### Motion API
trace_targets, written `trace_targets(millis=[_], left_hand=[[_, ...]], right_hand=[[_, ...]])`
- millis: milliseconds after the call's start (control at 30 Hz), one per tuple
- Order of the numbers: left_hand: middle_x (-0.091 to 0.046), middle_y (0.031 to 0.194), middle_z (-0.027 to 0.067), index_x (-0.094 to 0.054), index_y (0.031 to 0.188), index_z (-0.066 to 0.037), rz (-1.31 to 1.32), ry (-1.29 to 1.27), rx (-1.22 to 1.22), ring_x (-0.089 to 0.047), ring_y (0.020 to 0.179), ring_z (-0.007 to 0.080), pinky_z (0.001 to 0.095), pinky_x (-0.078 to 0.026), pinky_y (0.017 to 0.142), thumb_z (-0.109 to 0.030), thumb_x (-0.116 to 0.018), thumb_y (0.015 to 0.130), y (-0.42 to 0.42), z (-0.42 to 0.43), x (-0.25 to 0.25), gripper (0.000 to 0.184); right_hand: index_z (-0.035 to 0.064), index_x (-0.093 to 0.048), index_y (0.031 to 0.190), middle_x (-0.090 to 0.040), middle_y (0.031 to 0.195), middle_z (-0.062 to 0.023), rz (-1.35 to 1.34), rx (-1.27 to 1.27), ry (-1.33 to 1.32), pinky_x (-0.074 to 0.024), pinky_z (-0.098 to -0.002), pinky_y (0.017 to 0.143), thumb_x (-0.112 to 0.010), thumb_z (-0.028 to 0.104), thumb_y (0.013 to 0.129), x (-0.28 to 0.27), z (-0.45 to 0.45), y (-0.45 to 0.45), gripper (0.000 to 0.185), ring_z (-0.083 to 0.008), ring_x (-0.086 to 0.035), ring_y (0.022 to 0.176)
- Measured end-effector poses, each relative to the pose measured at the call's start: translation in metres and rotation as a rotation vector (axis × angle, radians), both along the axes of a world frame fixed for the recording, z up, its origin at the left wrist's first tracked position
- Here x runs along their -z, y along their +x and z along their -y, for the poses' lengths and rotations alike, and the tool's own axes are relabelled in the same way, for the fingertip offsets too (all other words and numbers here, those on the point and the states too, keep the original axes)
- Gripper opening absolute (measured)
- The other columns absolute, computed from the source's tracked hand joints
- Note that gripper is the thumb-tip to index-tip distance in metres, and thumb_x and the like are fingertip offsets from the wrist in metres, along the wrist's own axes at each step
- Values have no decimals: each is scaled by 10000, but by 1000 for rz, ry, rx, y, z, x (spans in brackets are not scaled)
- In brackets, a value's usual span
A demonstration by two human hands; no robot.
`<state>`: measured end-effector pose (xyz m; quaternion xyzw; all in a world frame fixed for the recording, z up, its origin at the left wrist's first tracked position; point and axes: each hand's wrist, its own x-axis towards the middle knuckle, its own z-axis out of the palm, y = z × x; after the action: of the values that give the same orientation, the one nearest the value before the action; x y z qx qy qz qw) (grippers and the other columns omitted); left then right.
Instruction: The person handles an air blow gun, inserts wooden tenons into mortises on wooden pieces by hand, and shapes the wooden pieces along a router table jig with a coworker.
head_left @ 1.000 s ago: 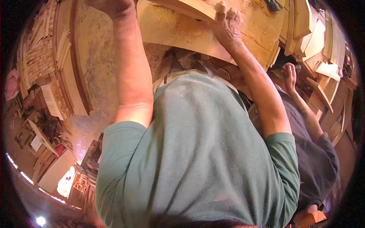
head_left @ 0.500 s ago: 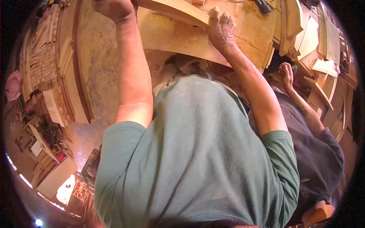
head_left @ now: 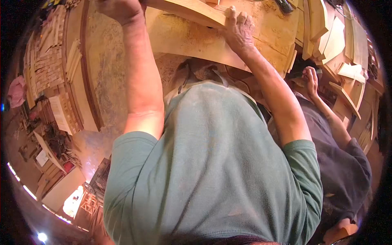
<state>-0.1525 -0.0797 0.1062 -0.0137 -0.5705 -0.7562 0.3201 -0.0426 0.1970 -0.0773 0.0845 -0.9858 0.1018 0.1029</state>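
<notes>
A long, slightly curved wooden piece (head_left: 190, 12) lies between my hands, low over the sawdust-covered worktable (head_left: 179, 38). My left hand (head_left: 121, 11) is at the top edge of the view, closed by the piece's left end; its fingertips are cut off. At the other end my right hand (head_left: 240, 32) grips the wood, fingers bent forward over it and side by side. Behind the piece, a small wooden block (head_left: 214, 2) partly shows. A dark tool (head_left: 283, 5) lies on the table beyond my right hand.
Another person in a dark shirt (head_left: 330, 151) is close on my right, one hand (head_left: 311, 79) raised. Boards (head_left: 316, 20) are stacked at the right. On the left stand piled wood blocks (head_left: 49, 61) and long planks (head_left: 87, 98). A pink cloth (head_left: 17, 92) hangs at far left.
My left hand has shifted slightly up and left, with the wooden piece moving a little upward. My right hand stays nearly in place.
</notes>
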Motion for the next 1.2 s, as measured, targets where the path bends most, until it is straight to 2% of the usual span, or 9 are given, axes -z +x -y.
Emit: trace_targets(millis=[333,500,600,700,800,900,967,1100,1200], left_hand=[[-575,797,29,-606,946,-37,50,149,8,-596,697,166,287,-491,669,-67,-685,821,0,-6,1,150],[-606,842,39,-631,980,-14,6,158,8,-613,763,169,302,-501,709,-75,-696,824,-1,-1,10,180],[-638,900,59,-658,1028,24,-1,134,-20,-625,820,173,308,-501,730,-88,-709,825,-9,5,14,238],[-660,955,76,-673,1066,57,20,95,-62,-630,858,180,307,-506,742,-142,-733,854,-7,6,16,297],[-648,972,77,-634,1091,54,77,55,-154,-621,868,182,310,-513,761,-167,-780,858,14,-24,2,352],[-629,1022,97,-564,1145,57,0,-41,-277,-610,878,189,322,-519,784,-169,-832,835,20,-51,20,467],[-613,1054,114,-514,1176,61,55,-24,-338,-602,881,196,329,-520,797,-155,-859,813,26,-68,36,545],[-606,1048,140,-495,1163,88,136,-86,-430,-602,881,207,339,-524,794,-113,-823,820,27,-86,35,516],[-611,1015,143,-501,1128,103,84,-77,-412,-606,840,203,344,-527,755,-111,-820,806,27,-85,39,502]], right_hand=[[102,-82,1572,-312,1329,-325,28,1,24,-345,-651,892,-722,392,841,-1,0,0,1014,-499,-380,1176],[79,-125,1556,-317,1323,-323,20,-10,-14,-336,-642,910,-715,358,851,-3,1,1,960,-494,-383,1167],[78,-127,1552,-309,1318,-336,32,-4,-27,-340,-652,892,-713,393,863,-5,2,0,957,-506,-374,1184],[61,-225,1500,-403,1292,-300,-42,44,45,-380,-634,880,-727,472,852,-13,7,5,917,-484,-439,1190],[40,-246,1525,-423,1326,-331,-165,26,11,-368,-647,939,-771,312,794,-11,9,6,940,-505,-451,1151],[68,-212,1544,-376,1371,-360,-76,19,-69,-346,-696,926,-700,262,834,-12,9,6,883,-542,-424,1185],[57,-208,1547,-367,1381,-368,-38,66,56,-347,-688,946,-639,209,849,-1,9,6,835,-545,-408,1215],[21,-196,1547,-347,1402,-386,3,82,92,-344,-681,977,-527,122,851,6,7,6,778,-554,-379,1263],[-5,-206,1533,-350,1384,-379,-27,62,134,-353,-669,964,-605,172,849,-1,8,6,811,-544,-396,1231]])
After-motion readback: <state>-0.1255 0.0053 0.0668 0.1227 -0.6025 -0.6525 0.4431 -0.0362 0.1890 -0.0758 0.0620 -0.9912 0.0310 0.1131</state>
